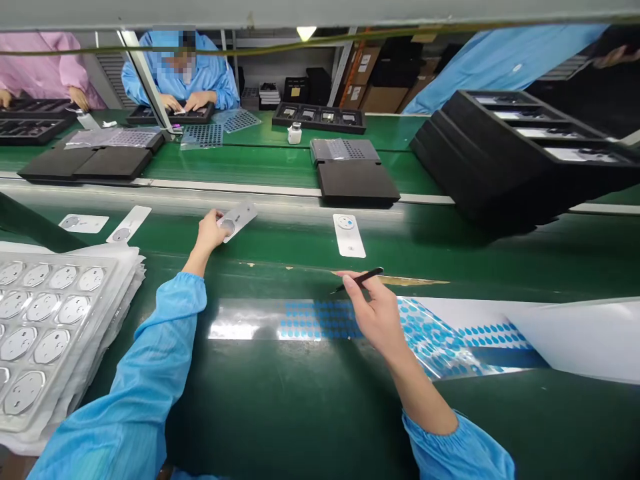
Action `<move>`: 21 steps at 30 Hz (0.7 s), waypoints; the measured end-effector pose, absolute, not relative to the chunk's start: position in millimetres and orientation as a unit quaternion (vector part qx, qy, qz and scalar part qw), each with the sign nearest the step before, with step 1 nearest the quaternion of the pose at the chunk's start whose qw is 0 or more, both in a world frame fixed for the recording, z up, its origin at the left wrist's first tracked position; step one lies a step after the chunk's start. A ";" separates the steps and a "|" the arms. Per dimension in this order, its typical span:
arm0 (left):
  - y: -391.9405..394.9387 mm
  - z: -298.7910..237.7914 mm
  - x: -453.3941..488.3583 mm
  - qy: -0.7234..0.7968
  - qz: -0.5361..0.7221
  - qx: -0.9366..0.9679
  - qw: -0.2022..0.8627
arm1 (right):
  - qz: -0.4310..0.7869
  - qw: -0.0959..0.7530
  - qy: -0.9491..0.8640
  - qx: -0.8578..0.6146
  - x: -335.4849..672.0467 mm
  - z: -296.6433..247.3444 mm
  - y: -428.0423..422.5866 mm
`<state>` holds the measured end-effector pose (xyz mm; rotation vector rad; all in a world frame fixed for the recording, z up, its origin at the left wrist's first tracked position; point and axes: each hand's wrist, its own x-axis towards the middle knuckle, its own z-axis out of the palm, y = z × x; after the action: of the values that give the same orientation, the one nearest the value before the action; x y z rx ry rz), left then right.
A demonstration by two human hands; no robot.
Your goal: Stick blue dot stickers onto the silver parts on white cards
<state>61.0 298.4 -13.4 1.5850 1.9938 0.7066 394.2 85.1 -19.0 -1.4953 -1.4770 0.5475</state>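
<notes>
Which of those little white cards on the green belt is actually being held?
The tilted card pinched in the left hand. The other three, two near the stacked trays and one beyond the right hand, lie flat and untouched.

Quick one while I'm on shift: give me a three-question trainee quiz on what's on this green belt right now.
1. True or false: the right hand holds black tweezers.
2. What does the left hand grip? A) a white bottle B) a flat metal plate C) a black tray
3. Fill in: the clear strip under the right hand carries rows of small ____ dots.

Key
1. True; the tips point left, above the strip.
2. B; the metal plate is lifted at a tilt, while another plate lies flat on the belt.
3. Blue.
</notes>
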 end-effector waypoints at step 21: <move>78.2 -38.9 79.9 0.432 0.128 0.822 0.347 | 0.520 0.344 -0.572 -0.534 343.9 -62.7 72.2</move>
<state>79.9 78.2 -38.9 2.1333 1.1219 0.3333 343.9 72.2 -62.7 -1.3865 -1.4849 1.3497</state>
